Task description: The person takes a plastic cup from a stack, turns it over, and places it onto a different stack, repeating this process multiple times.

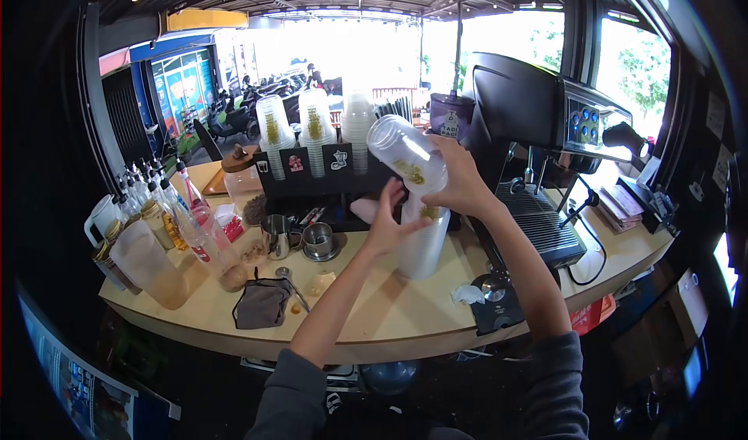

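Observation:
My right hand (465, 181) is closed around a clear plastic cup (399, 145) with a gold print. The cup is tilted, its one end pointing up and left, right above a tall stack of plastic cups (421, 247) standing on the counter. My left hand (385, 226) is beside the top of that stack, fingers spread and pointing up. Its thumb overlaps the upper cups in this view, and nothing is held in it. Behind, a black cup holder (300, 183) carries more stacks of clear cups (317, 132).
An espresso machine (538, 113) stands at the right. On the wooden counter (366, 319) are a steel milk jug (276, 236), a metal cup (318, 241), a grey cloth (262, 303) and a plastic pitcher (148, 265). Several syrup bottles (171, 198) crowd the left.

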Tool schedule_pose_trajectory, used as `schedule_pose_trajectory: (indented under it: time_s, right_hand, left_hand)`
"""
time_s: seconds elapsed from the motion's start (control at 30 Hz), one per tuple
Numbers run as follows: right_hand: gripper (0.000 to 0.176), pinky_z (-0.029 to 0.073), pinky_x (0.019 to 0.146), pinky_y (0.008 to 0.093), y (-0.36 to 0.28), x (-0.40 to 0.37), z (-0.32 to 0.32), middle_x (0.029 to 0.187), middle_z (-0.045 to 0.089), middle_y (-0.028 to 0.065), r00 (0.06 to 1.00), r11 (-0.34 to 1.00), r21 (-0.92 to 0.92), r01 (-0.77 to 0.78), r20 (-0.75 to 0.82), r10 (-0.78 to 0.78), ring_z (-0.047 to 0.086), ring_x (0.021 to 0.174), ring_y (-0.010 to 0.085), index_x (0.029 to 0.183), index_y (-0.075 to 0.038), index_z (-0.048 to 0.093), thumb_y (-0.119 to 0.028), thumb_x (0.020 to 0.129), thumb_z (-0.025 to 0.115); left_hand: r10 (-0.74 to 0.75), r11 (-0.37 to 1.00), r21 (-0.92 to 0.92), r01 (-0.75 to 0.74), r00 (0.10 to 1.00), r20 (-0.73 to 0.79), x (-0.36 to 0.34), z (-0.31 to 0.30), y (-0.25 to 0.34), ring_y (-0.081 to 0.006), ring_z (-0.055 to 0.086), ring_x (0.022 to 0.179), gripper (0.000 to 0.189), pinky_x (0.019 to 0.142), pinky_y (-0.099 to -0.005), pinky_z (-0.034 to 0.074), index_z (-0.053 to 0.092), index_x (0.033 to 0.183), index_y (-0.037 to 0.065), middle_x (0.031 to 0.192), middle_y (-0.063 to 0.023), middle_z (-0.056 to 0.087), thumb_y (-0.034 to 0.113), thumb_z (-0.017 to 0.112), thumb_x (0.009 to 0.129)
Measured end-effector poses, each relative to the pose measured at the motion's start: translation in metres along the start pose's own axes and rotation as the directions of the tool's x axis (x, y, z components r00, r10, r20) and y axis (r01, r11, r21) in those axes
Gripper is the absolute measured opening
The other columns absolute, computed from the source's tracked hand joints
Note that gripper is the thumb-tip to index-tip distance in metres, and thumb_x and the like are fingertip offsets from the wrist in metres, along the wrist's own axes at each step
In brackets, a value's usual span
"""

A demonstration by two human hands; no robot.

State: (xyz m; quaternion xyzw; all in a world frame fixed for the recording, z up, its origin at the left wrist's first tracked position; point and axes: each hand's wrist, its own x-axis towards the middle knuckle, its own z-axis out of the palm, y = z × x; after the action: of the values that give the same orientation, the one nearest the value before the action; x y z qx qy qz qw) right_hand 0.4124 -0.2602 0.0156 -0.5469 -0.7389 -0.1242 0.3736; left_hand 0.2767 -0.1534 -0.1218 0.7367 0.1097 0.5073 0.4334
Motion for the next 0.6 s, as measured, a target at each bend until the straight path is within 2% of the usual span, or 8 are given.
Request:
schedule_pose_trajectory:
  time_s: [0.1, 0.17, 0.27, 0.3, 0.4, 0.53, 0.57, 0.6]
  right_hand:
    - [0.090, 0.026, 0.106, 0.0517, -0.027, 0.001, -0.012, 0.128, 0.043, 0.0151, 0.997, 0.991, -0.117, 0.071, 0.034, -0.067, 0.039, 0.124, 0.0328, 0.133, -0.010, 0.037, -0.016, 0.053, 0.078]
    - [0.087, 0.023, 0.105, 0.0587, -0.043, -0.001, -0.015, 0.128, 0.041, 0.0142, 0.991, 0.975, -0.179, 0.131, 0.032, -0.128, 0.036, 0.126, 0.0330, 0.134, -0.013, 0.036, -0.012, 0.056, 0.076]
    - [0.086, 0.022, 0.106, 0.0602, -0.059, -0.004, -0.011, 0.130, 0.040, 0.0153, 0.968, 0.953, -0.198, 0.230, 0.144, -0.203, 0.036, 0.127, 0.0334, 0.135, -0.014, 0.036, -0.009, 0.058, 0.075]
    - [0.086, 0.022, 0.106, 0.0605, -0.061, -0.006, -0.006, 0.130, 0.040, 0.0158, 0.957, 0.953, -0.143, 0.268, 0.154, -0.246, 0.036, 0.127, 0.0336, 0.135, -0.014, 0.036, -0.008, 0.058, 0.074]
    - [0.085, 0.027, 0.107, 0.0551, -0.073, -0.011, 0.002, 0.133, 0.039, 0.0173, 0.928, 0.938, -0.093, 0.333, 0.207, -0.309, 0.038, 0.126, 0.0342, 0.136, -0.013, 0.034, -0.008, 0.061, 0.073]
    - [0.075, 0.036, 0.104, 0.0382, -0.077, -0.024, 0.024, 0.134, 0.044, 0.0156, 0.960, 0.943, 0.188, 0.276, -0.006, -0.280, 0.045, 0.124, 0.0286, 0.136, -0.007, 0.038, -0.006, 0.069, 0.073]
    - [0.064, 0.039, 0.100, 0.0364, -0.071, -0.029, 0.038, 0.125, 0.051, 0.0159, 0.980, 0.884, 0.444, 0.150, 0.053, -0.193, 0.051, 0.117, 0.0273, 0.132, -0.004, 0.042, -0.011, 0.075, 0.071]
    - [0.054, 0.043, 0.096, 0.0347, -0.068, -0.036, 0.054, 0.116, 0.058, 0.0163, 0.983, 0.753, 0.658, 0.000, 0.137, -0.120, 0.056, 0.110, 0.0261, 0.127, -0.001, 0.047, -0.015, 0.081, 0.069]
  left_hand:
    - [0.028, 0.996, -0.085, -0.040, 0.990, -0.136, -0.001, -0.030, 0.059, -0.0288, 0.034, 0.132, 0.115, 0.108, -0.0406, 0.031, 0.009, 0.145, 0.004, 0.144, -0.0203, 0.027, 0.029, 0.085, 0.062]
    - [0.268, 0.932, -0.179, -0.315, 0.932, -0.245, -0.008, -0.045, 0.091, -0.0274, 0.036, 0.130, 0.111, 0.107, -0.0398, 0.032, 0.009, 0.146, 0.006, 0.144, -0.0176, 0.028, 0.022, 0.082, 0.064]
    - [0.329, 0.942, -0.027, -0.335, 0.934, -0.137, -0.021, -0.073, 0.123, -0.0252, 0.040, 0.127, 0.110, 0.105, -0.0387, 0.036, 0.011, 0.147, 0.008, 0.144, -0.0159, 0.029, 0.031, 0.082, 0.065]
    - [0.308, 0.950, -0.024, -0.312, 0.945, -0.107, -0.029, -0.080, 0.126, -0.0243, 0.046, 0.123, 0.099, 0.101, -0.0378, 0.041, 0.018, 0.145, 0.007, 0.136, -0.0147, 0.039, 0.024, 0.079, 0.069]
    - [0.163, 0.986, -0.015, -0.168, 0.974, -0.160, -0.050, -0.104, 0.114, -0.0223, 0.052, 0.115, 0.087, 0.096, -0.0339, 0.045, 0.031, 0.138, 0.003, 0.134, -0.0134, 0.041, 0.016, 0.079, 0.067]
    - [0.039, 0.999, 0.007, -0.039, 0.944, -0.328, -0.086, -0.120, 0.098, -0.0195, 0.057, 0.106, 0.059, 0.085, -0.0314, 0.053, 0.041, 0.126, 0.002, 0.115, -0.0098, 0.051, 0.019, 0.071, 0.078]
    - [-0.207, 0.952, -0.282, 0.121, 0.933, -0.295, -0.097, -0.118, 0.097, -0.0199, 0.059, 0.103, 0.046, 0.073, -0.0327, 0.058, 0.042, 0.122, 0.003, 0.111, -0.0097, 0.055, 0.024, 0.062, 0.086]
    - [-0.209, 0.953, -0.278, 0.123, 0.929, -0.305, -0.106, -0.115, 0.096, -0.0199, 0.059, 0.103, 0.046, 0.073, -0.0327, 0.058, 0.042, 0.122, 0.003, 0.111, -0.0097, 0.055, 0.024, 0.062, 0.086]
